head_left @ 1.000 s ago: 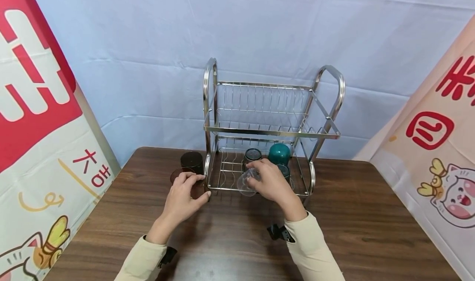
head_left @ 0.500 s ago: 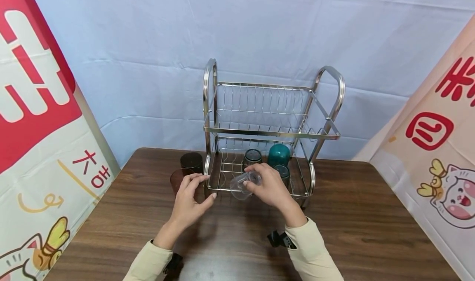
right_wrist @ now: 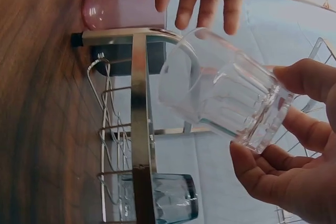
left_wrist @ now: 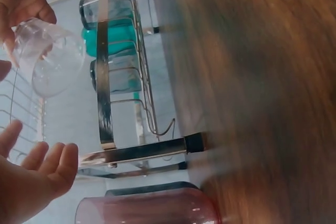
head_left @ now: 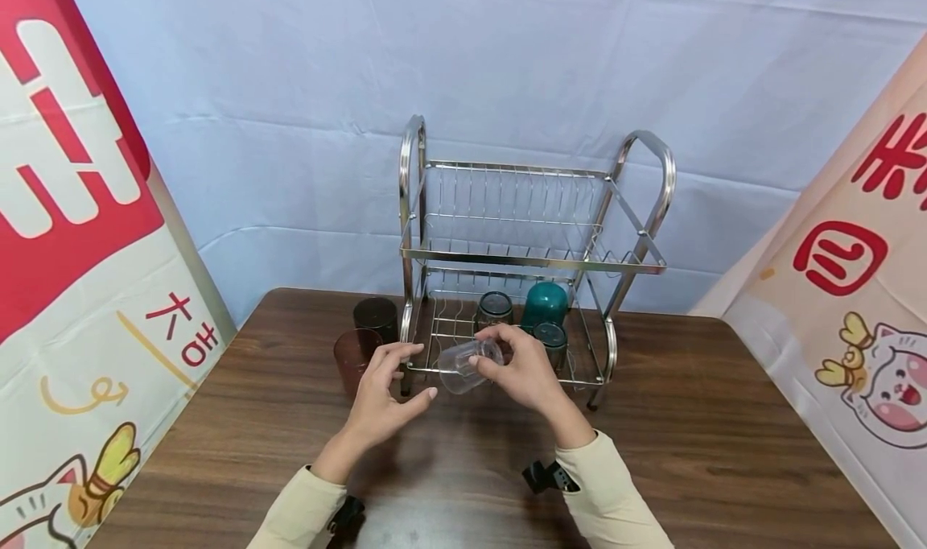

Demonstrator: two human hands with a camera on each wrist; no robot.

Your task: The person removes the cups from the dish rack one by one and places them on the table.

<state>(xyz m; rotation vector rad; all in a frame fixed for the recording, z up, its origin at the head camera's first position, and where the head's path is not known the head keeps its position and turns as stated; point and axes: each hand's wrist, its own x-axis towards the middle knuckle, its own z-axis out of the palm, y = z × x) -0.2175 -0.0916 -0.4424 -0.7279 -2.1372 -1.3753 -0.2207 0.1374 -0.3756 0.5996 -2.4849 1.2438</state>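
My right hand (head_left: 527,369) pinches a clear glass (head_left: 463,365) by its thick base. The glass is tilted, its mouth toward my left hand, in front of the rack's lower tier. The left hand (head_left: 387,392) has its fingers spread and holds nothing, a short way left of the glass's mouth. In the right wrist view, the left fingertips (right_wrist: 231,17) lie just past the rim of the clear glass (right_wrist: 220,87). A reddish see-through cup (head_left: 355,360) stands on the table behind the left hand, which partly hides it.
A two-tier metal dish rack (head_left: 532,259) stands at the back of the wooden table (head_left: 681,420). On its lower tier are a grey glass (head_left: 496,307), a teal cup (head_left: 545,303) and another dark glass (head_left: 552,341), upside down. A dark cup (head_left: 376,315) stands left of the rack.
My right hand has brought the clear glass left and tipped it further onto its side. The left hand has moved right, away from the reddish cup and toward the glass.
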